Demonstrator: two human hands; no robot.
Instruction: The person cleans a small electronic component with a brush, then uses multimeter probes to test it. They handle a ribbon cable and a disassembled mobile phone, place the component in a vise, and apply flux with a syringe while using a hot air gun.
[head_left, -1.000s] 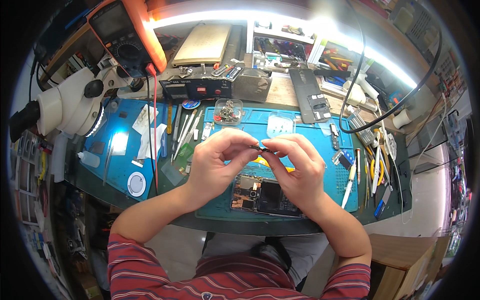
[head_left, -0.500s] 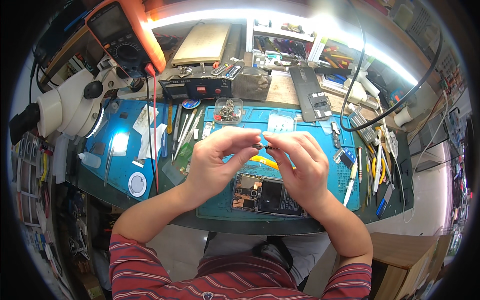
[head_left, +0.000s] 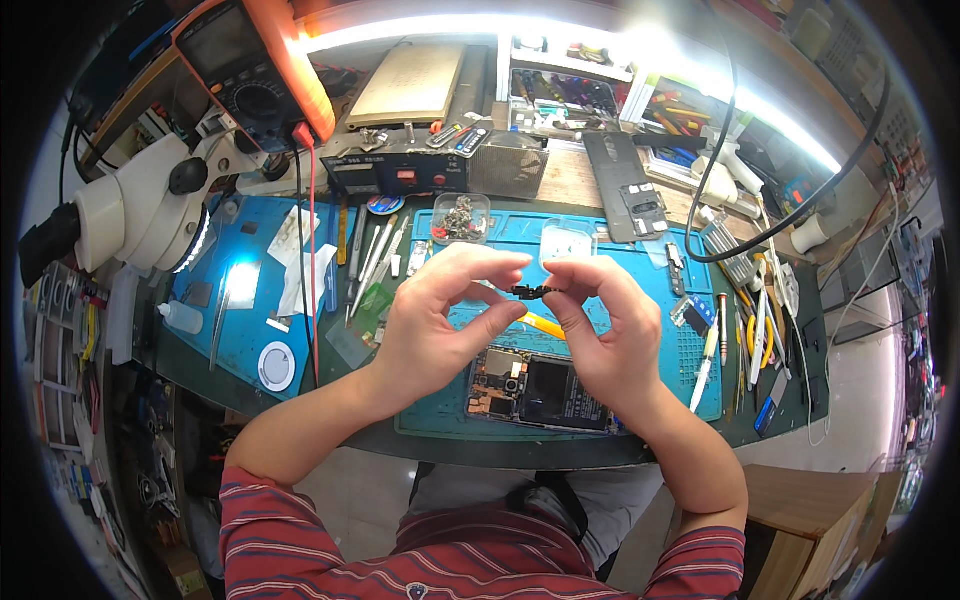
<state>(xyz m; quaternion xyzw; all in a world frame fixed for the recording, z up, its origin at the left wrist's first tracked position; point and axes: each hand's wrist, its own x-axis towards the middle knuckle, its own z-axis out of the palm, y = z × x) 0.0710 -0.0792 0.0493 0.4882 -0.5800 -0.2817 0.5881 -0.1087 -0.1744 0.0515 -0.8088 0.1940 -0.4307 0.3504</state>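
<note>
A small black phone part (head_left: 530, 293) with an uneven outline is held up over the blue work mat (head_left: 430, 412). My right hand (head_left: 618, 325) pinches its right end between thumb and fingers. At its other end my left hand (head_left: 425, 318) has thumb and index finger spread apart; whether a finger behind touches the part is hidden. Below lies an opened phone (head_left: 545, 390), its circuit board, cameras and black battery exposed. Partly covered by my right hand, a yellow-handled tool (head_left: 541, 325) rests above the phone.
Behind my hands stand a clear box of small metal parts (head_left: 460, 218) and another clear box (head_left: 568, 242). A microscope (head_left: 135, 215) and a multimeter (head_left: 250, 85) are at left. Pens and a cutter (head_left: 770, 403) lie right. A black cable (head_left: 835, 185) hangs at upper right.
My left thumb and index finger have parted from the small black part, showing more of it. My right hand still pinches it. The opened phone has not moved.
</note>
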